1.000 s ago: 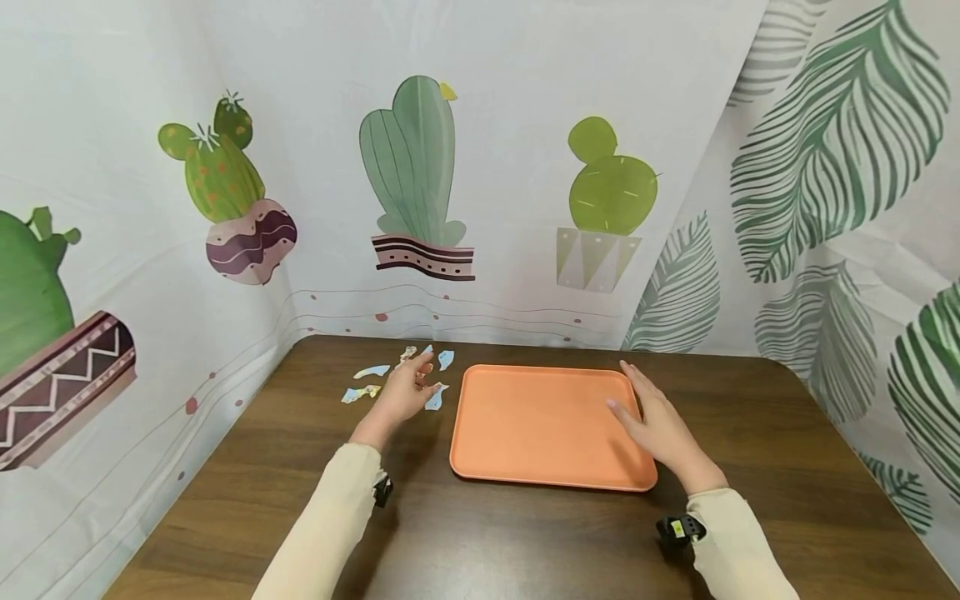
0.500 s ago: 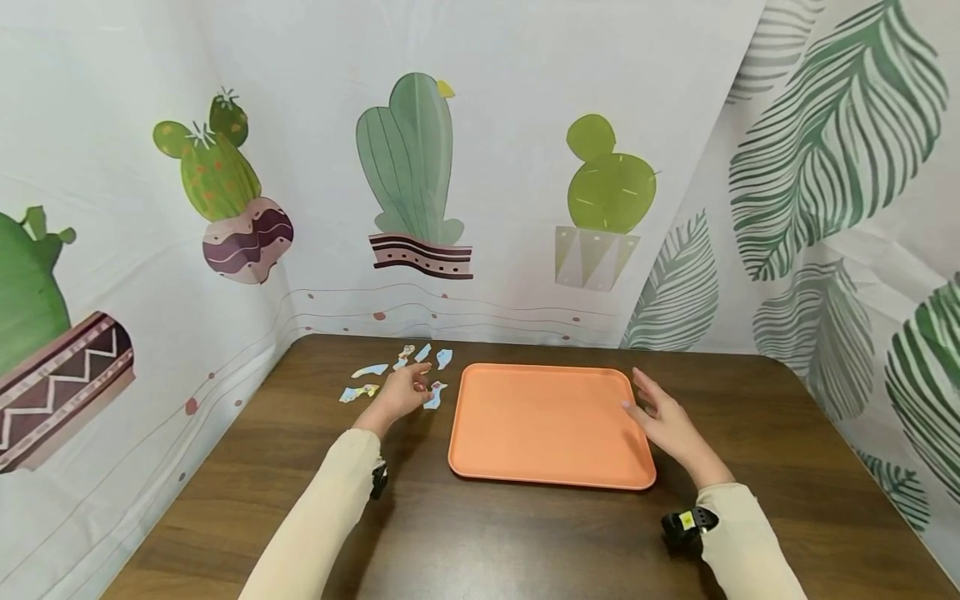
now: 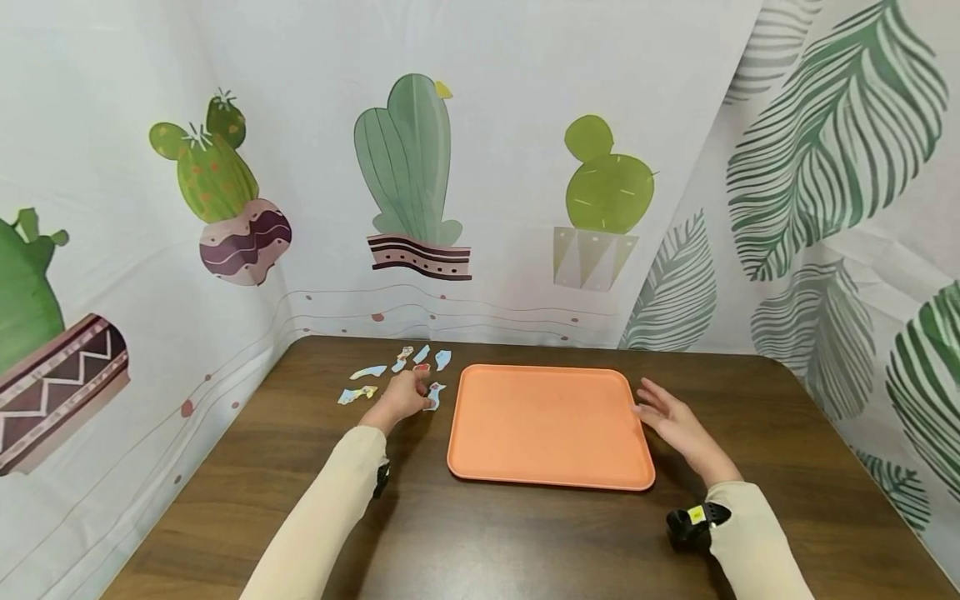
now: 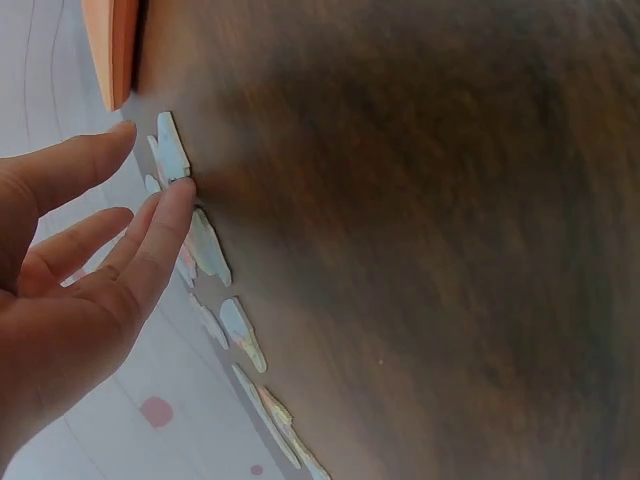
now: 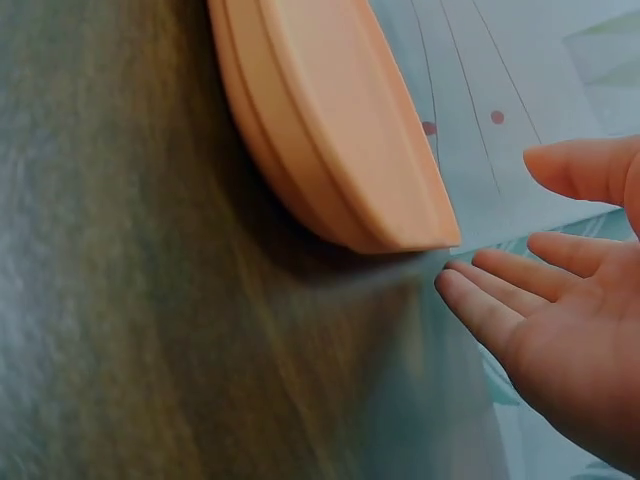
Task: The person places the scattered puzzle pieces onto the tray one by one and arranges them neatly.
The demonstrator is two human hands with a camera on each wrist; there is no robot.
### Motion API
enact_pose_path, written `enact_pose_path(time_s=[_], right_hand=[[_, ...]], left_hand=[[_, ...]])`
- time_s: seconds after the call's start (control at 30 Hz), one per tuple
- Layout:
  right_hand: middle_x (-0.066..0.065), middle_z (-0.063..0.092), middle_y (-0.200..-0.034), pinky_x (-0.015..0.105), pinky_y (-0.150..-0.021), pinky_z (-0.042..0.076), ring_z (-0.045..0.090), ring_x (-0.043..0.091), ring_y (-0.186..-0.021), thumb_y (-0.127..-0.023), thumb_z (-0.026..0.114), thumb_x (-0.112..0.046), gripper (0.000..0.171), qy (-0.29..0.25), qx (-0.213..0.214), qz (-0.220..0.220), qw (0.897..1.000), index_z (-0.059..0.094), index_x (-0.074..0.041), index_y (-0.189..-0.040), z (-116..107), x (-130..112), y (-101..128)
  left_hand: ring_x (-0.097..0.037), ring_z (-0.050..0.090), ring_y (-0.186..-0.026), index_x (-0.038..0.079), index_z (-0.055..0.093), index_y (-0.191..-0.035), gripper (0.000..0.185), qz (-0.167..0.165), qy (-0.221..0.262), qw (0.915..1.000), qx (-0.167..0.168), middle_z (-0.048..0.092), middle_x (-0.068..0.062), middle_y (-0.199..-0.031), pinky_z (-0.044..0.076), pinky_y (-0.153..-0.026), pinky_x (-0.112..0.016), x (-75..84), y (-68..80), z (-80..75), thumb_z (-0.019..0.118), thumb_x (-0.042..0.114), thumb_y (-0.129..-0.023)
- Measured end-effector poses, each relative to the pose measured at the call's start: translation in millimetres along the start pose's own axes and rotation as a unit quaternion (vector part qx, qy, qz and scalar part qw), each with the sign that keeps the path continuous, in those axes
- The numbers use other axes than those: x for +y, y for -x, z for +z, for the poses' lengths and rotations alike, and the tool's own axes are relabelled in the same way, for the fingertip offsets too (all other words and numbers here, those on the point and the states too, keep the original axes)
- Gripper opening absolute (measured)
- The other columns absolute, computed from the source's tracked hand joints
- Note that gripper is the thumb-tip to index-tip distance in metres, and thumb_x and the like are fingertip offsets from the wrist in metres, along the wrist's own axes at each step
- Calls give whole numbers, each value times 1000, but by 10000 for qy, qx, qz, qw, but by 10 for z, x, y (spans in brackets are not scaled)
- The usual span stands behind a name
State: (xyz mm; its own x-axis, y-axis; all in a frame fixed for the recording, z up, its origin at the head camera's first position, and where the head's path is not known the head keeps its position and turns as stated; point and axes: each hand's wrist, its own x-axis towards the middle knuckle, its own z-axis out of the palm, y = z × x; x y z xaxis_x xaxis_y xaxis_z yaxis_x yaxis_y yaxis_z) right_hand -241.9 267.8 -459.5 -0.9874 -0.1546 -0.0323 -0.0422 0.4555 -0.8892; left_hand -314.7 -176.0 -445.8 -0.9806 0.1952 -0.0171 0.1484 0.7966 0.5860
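My left hand is over a group of flat, irregular printed pieces, like jigsaw pieces, at the table's back left. Its fingers are loosely bent, with thumb and fingers apart, and hold nothing in the left wrist view. Nearest to it are a pale blue piece by the thumb and a red-marked piece beyond the fingertips. To the right lies an orange tray. My right hand hovers beside the tray's right edge, fingers extended; in the right wrist view its fingertips are just off the tray's corner.
Other pieces lie around: a curved blue one, a yellow-and-blue one and a blue one near the tray's left rim. The brown wooden table ends at a wall cloth printed with cacti and leaves.
My left hand has drawn slightly back and lower among the pieces, showing the red-marked one. My right hand has moved right, from over the tray to beside its edge.
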Motion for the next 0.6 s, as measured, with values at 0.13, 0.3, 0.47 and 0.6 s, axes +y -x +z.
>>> enact_pose_path(time_s=[0.13, 0.3, 0.47, 0.6], right_hand=[[32, 27, -149, 53, -107, 37, 36, 43, -134, -101, 51, -21, 69, -295, -152, 132, 9994, 12, 4, -152, -19, 59, -8], [32, 26, -149, 43, -102, 45, 37, 43, -132, -101, 50, -18, 68, -599, -287, 214, 9976, 11, 4, -152, -36, 116, -24], [32, 27, -149, 37, -98, 49, 39, 42, -131, -100, 52, -15, 68, -729, -349, 215, 9965, 12, 6, -151, -32, 125, -24], [34, 28, -148, 37, -97, 50, 39, 44, -130, -98, 53, -9, 68, -789, -399, 220, 9958, 13, 8, -150, -22, 129, -20]], left_hand=[[-29, 60, -86, -9, 54, -130, 60, -114, 15, 9999, 65, 66, -14, -88, 52, -80, -42, -20, -11, 33, 78, 3, -77], [-25, 58, -78, -11, 59, -123, 56, -66, -95, 9998, 166, 66, -9, -79, 52, -76, -38, -42, -31, 85, 81, 8, -75], [-19, 52, -69, -11, 64, -112, 47, -81, -269, 9994, 208, 61, -5, -72, 48, -65, -31, -54, -49, 122, 82, 10, -74], [-17, 50, -65, -12, 63, -116, 50, -159, -230, 9995, 170, 58, -4, -69, 45, -61, -28, -52, -60, 136, 81, 10, -75]])
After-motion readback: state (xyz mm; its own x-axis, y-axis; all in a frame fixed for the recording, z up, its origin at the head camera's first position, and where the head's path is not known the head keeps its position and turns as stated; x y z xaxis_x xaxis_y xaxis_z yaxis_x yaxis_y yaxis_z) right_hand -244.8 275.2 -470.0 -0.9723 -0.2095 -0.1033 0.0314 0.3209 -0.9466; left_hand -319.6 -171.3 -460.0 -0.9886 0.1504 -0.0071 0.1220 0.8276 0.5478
